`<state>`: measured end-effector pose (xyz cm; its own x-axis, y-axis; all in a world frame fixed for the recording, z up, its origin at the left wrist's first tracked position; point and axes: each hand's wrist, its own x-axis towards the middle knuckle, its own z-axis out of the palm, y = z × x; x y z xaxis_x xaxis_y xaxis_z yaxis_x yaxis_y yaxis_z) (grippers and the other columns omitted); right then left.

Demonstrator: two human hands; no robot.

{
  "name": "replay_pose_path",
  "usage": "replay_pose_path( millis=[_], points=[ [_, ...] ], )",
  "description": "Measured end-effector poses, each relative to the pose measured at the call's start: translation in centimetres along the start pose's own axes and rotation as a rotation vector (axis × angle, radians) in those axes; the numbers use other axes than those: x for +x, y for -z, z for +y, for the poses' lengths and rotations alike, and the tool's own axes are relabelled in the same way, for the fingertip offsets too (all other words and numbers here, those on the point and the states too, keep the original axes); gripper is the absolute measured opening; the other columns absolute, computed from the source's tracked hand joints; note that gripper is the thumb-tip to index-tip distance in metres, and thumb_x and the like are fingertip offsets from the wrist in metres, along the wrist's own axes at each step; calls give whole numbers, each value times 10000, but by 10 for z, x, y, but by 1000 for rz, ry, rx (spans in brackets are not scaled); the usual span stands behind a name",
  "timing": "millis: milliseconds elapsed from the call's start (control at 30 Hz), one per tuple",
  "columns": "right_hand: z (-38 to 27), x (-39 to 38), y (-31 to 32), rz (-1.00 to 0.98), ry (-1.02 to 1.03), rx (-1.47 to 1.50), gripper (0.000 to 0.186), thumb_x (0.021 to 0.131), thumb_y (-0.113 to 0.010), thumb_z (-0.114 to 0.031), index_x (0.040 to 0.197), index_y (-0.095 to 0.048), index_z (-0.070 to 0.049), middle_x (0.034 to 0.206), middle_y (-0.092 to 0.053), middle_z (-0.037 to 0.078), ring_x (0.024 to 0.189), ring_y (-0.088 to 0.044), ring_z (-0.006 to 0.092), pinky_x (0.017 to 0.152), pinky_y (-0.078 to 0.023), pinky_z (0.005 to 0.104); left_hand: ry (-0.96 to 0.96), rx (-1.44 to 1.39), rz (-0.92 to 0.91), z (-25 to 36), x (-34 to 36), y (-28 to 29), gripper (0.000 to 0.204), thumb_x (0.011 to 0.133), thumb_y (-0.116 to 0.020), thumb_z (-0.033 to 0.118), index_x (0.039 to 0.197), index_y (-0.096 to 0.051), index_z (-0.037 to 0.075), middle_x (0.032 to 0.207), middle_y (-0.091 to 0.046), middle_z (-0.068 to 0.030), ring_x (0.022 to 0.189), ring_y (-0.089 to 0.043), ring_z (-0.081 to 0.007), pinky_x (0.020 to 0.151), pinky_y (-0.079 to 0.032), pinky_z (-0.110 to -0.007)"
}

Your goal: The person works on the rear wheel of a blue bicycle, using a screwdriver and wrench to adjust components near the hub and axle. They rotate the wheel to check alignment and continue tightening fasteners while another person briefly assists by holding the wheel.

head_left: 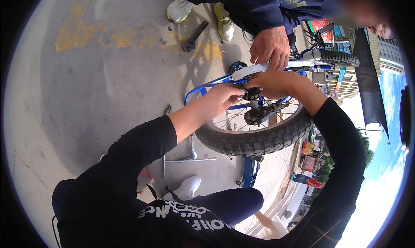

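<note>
A bicycle's rear wheel with a knobbly black tyre is in front of me, set in a blue frame. My left hand is closed in a pinch beside the hub, thumb and forefinger on a small metal part that I cannot make out. From the right, my right hand reaches over the axle. Its fingers curl down by the sprocket, and their tips are mostly hidden. A white chain guard runs just beyond both hands. Another person's hand rests on that guard.
An adjustable wrench and small nuts lie on the concrete at the far side. A multi-armed socket wrench and a red-handled tool lie nearer me. The other person crouches opposite, shoes near the wrench.
</note>
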<state>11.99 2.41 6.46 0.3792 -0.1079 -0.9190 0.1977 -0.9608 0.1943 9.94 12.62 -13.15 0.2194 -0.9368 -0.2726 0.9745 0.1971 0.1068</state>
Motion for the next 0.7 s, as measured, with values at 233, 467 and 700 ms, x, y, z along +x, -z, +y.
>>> replay_pose_path(
  millis=[233,467,700],
  points=[
    [4,0,-5,-11,-3,76,603,770,-579,21,1348,-538,-146,1259,-576,127,1158,-568,332,940,-458,416,105,-34,9,2,-6,-4,225,935,-649,283,897,-612,64,793,-601,-36,749,-582,-154,625,-451,-281],
    [11,3,-7,36,68,137,550,762,-496,54,1301,-532,-50,1245,-581,196,1149,-561,371,940,-453,418,220,384,-43,8,-8,-11,449,1002,-500,441,808,-588,46,639,-506,-9,494,-409,-109,472,-322,-272],
    [10,2,-7,-2,48,140,542,761,-504,23,1298,-531,-43,1259,-582,195,1158,-557,376,968,-441,417,-98,572,33,4,-15,-12,170,899,-688,158,856,-615,11,685,-550,-12,547,-471,-88,480,-359,-283]
  ],
)
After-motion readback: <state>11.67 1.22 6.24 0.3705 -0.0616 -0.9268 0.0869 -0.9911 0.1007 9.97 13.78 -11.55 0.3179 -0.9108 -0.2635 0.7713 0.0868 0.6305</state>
